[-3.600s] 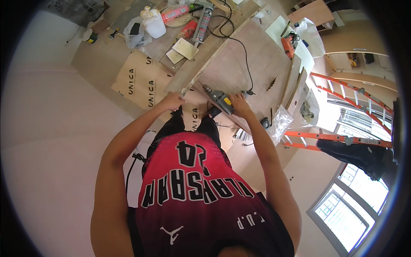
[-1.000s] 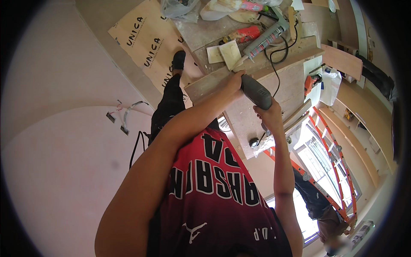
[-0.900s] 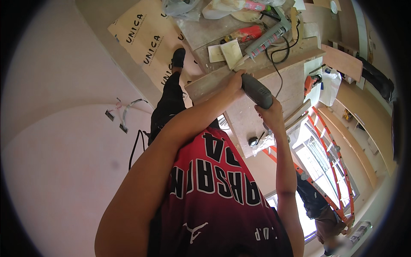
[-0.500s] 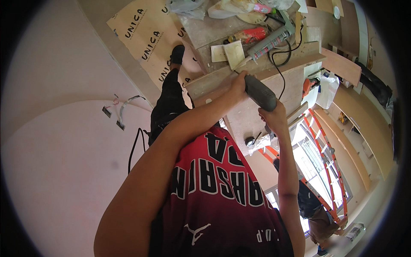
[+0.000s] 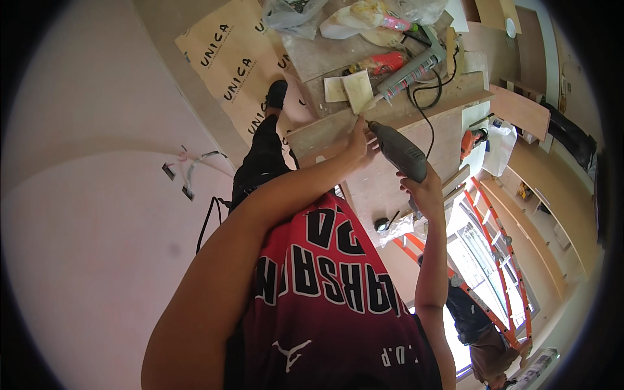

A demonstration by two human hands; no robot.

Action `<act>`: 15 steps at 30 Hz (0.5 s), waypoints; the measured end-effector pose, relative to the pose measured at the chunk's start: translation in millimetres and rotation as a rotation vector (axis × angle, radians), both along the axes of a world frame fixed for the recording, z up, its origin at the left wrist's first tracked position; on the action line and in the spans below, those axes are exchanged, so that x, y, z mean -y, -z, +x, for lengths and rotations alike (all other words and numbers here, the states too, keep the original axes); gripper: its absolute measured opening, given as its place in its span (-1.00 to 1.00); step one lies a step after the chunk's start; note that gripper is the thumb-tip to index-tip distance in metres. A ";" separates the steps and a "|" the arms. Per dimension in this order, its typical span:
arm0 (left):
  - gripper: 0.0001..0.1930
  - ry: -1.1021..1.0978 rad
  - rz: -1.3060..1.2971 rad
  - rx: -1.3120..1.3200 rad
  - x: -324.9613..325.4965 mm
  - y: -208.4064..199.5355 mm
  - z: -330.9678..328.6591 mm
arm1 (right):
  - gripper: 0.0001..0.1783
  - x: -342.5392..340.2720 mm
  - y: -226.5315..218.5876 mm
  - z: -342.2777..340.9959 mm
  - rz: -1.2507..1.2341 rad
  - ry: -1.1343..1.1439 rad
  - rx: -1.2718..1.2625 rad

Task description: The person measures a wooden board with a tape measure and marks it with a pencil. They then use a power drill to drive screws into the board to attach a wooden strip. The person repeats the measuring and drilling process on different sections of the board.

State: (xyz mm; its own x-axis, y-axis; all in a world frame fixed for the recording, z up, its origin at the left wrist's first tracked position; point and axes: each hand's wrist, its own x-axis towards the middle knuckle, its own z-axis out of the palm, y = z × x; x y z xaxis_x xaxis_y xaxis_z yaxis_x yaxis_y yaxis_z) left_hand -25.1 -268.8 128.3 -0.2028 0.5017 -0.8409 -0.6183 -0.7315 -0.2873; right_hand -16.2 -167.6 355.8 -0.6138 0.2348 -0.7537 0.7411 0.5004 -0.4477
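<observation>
A dark grey corded power drill [image 5: 402, 153] slants over the wooden workbench, its chuck toward the far left. My right hand [image 5: 426, 190] is wrapped round its handle at the rear. At the chuck end is my left hand [image 5: 357, 146], its fingers curled and close to the drill's tip; what they pinch, if anything, is hidden. Just beyond lies a long wooden board [image 5: 390, 117] across the bench. A grey caulking gun [image 5: 409, 75] rests past it with its nozzle toward my left hand, beside cream-coloured pads [image 5: 357, 90] and a red bottle [image 5: 383, 63].
A black cord [image 5: 430, 123] runs behind the drill. Plastic bags [image 5: 292, 16] lie at the bench's far end. A small tape measure [image 5: 381, 225] sits nearer. On the right stand an orange ladder [image 5: 497, 247] and another person [image 5: 478, 325]. Wires hang from wall boxes [image 5: 188, 193] on the left.
My left hand has shifted back a little from the drill's front, so the chuck now shows. The drill and my right hand have moved slightly nearer and to the right.
</observation>
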 end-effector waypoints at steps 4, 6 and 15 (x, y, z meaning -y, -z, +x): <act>-0.51 0.071 -0.064 -0.072 7.2 14.2 7.0 | -0.40 -1.4 -3.1 10.5 0.002 -0.008 -0.049; -0.55 0.186 -0.110 -0.202 24.8 17.6 9.2 | -0.40 -1.9 -8.4 16.9 -0.013 0.026 -0.061; -0.45 1.093 -1.473 -1.528 152.3 43.8 -22.3 | -0.45 -35.7 -21.1 122.2 -0.105 0.548 -0.368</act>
State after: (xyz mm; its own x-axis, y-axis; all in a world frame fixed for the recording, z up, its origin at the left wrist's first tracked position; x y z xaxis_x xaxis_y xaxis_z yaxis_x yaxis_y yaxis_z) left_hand -47.5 -421.1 84.5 -0.9501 0.2628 -0.1683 0.0477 0.6551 0.7540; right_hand 106.1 -131.9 376.9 -0.6480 0.5225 -0.5542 0.6654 0.0344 -0.7457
